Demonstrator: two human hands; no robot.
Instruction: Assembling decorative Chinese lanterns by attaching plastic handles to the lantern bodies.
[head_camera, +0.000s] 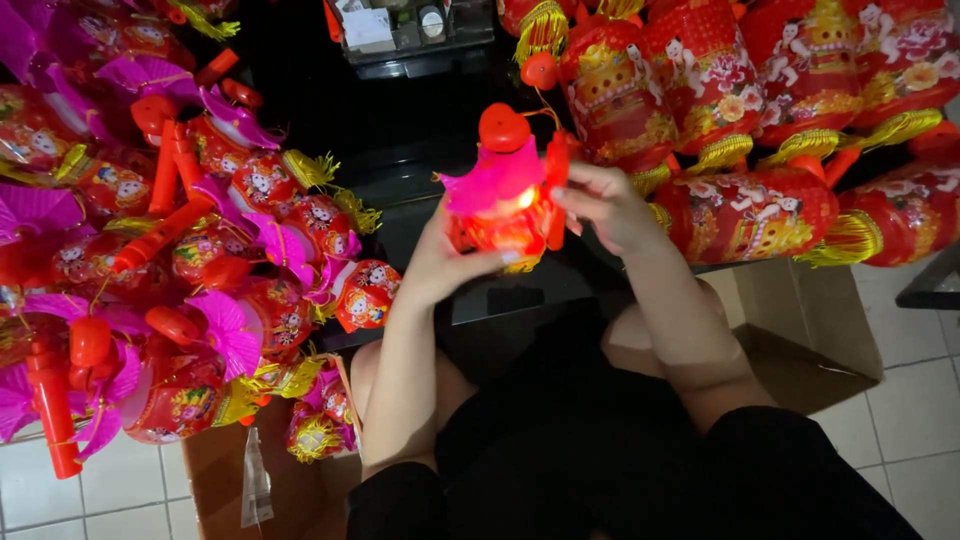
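I hold a small red toy lantern (505, 205) with a pink fan-shaped top and a red heart knob, glowing from inside, over a dark table (400, 150). My left hand (445, 262) cups it from below and the left side. My right hand (600, 205) grips its right side, fingers on the red handle part. Gold fringe hangs at the lantern's bottom.
A heap of similar pink and red lanterns with orange handles (170, 260) fills the left. Large red cylinder lanterns with gold tassels (760, 110) lie at the right. A clear box (405, 30) stands at the back. Cardboard boxes (810, 320) sit on the tiled floor.
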